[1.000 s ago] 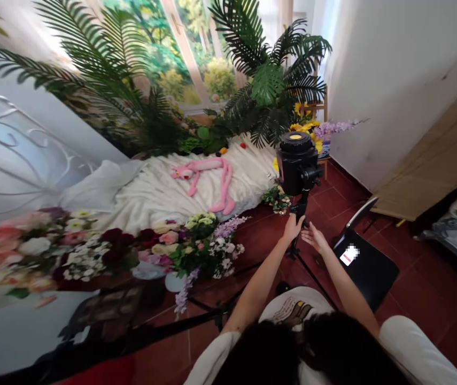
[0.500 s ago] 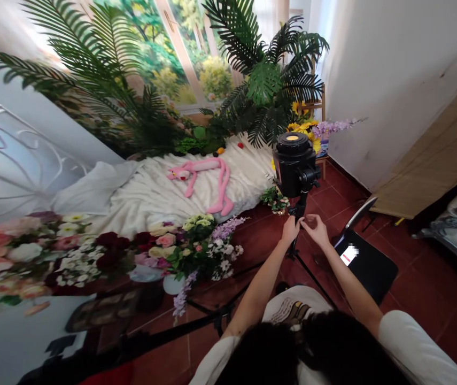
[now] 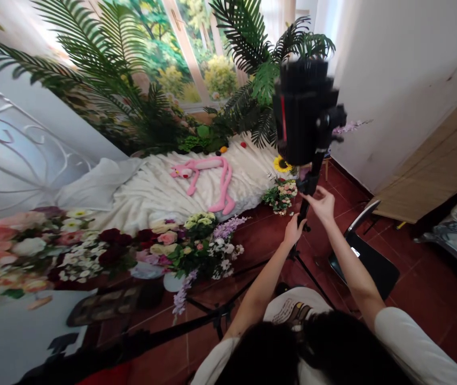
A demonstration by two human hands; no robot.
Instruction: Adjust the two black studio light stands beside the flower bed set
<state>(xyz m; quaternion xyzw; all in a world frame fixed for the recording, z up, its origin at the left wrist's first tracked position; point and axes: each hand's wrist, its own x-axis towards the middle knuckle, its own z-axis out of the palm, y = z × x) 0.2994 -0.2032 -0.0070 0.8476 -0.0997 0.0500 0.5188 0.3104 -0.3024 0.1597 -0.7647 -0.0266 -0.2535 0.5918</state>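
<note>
Light stand [image 3: 304,207] has left fingers [image 3: 294,220] clamped round it, right fingers [image 3: 310,199] pinching it below the lamp [image 3: 305,115].

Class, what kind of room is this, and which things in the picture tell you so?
Probably a photo studio: a lamp-like black fixture on a stand, a garden-scene backdrop, and a pink plush toy posed among flowers.
</note>
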